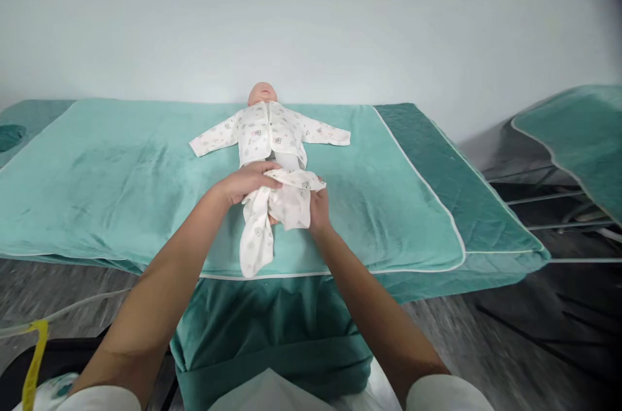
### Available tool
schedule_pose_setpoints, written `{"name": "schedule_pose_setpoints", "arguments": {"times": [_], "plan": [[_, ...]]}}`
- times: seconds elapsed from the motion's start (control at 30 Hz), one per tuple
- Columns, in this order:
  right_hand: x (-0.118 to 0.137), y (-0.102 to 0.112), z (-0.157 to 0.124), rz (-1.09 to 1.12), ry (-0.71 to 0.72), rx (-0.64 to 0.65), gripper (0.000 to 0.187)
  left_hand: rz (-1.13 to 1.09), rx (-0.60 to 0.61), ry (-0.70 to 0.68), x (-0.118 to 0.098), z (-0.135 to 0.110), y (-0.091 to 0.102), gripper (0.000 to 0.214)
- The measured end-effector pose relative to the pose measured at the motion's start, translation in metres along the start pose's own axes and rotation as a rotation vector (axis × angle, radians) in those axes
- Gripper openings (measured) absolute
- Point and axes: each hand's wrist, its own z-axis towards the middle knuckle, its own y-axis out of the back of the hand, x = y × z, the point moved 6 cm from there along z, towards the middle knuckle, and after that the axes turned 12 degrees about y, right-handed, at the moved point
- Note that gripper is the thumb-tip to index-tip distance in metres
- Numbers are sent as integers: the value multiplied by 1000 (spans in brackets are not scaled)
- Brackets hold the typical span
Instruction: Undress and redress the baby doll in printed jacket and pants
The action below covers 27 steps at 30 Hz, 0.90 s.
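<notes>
A baby doll [263,94] lies on its back on a teal towel [121,177], head toward the wall, dressed in a white printed top [269,132] with both sleeves spread out. Printed white baby trousers [272,216] are bunched at the doll's waist, one leg trailing toward me. My left hand [247,181] lies over the waistband with fingers curled on the cloth. My right hand [318,207] grips the trousers' right side, fingers closed in the fabric.
The towel covers a padded table with a darker green sheet [451,177] to the right and hanging in front. A second teal-covered table [578,139] stands at far right. A yellow strap [36,359] shows at lower left. A pale wall is behind.
</notes>
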Motion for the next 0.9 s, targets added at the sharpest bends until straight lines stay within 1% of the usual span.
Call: {"name": "schedule_pose_setpoints", "arguments": {"times": [0.07, 0.1, 0.13, 0.17, 0.2, 0.23, 0.27, 0.3, 0.37, 0.43, 0.5, 0.53, 0.6, 0.7, 0.73, 0.8, 0.9], "plan": [[0, 3, 14, 7, 2, -136, 39, 52, -203, -119, -14, 9, 10, 30], [0, 5, 21, 7, 6, -189, 37, 84, -307, -193, -20, 13, 13, 25], [0, 6, 29, 5, 9, -213, 36, 109, -399, -264, -26, 15, 15, 21], [0, 6, 36, -1, 11, -214, 35, 119, -470, -321, -30, 16, 17, 20], [-1, 6, 43, -9, 12, -191, 35, 113, -513, -355, -31, 17, 18, 19], [-1, 6, 48, -16, 12, -163, 34, 94, -524, -365, -30, 17, 20, 18], [-2, 7, 51, -22, 10, -132, 34, 67, -505, -349, -27, 16, 23, 18], [-1, 8, 52, -29, 8, -94, 34, 38, -456, -310, -22, 15, 27, 19], [7, 12, 51, -33, 19, -20, 34, -21, -294, -198, -10, 11, 33, 28], [26, 15, 47, -29, 82, 63, 35, -92, -127, -121, 1, 5, 37, 37], [54, 11, 44, -28, 166, 189, 35, -180, -34, -116, 6, 0, 39, 43], [68, 5, 44, -39, 186, 271, 34, -225, -21, -135, 6, -1, 38, 44], [91, -10, 46, -109, 143, 418, 37, -304, -33, -191, 4, -1, 34, 44], [109, -31, 56, -203, 54, 524, 37, -368, -87, -282, -3, -2, 28, 43], [111, -37, 60, -193, 37, 541, 37, -368, -109, -300, -4, -3, 28, 43], [109, -44, 67, -101, -5, 546, 37, -326, -135, -306, -4, -5, 29, 43], [95, -41, 73, 109, -109, 473, 39, -213, -101, -276, 4, -9, 32, 44]]}}
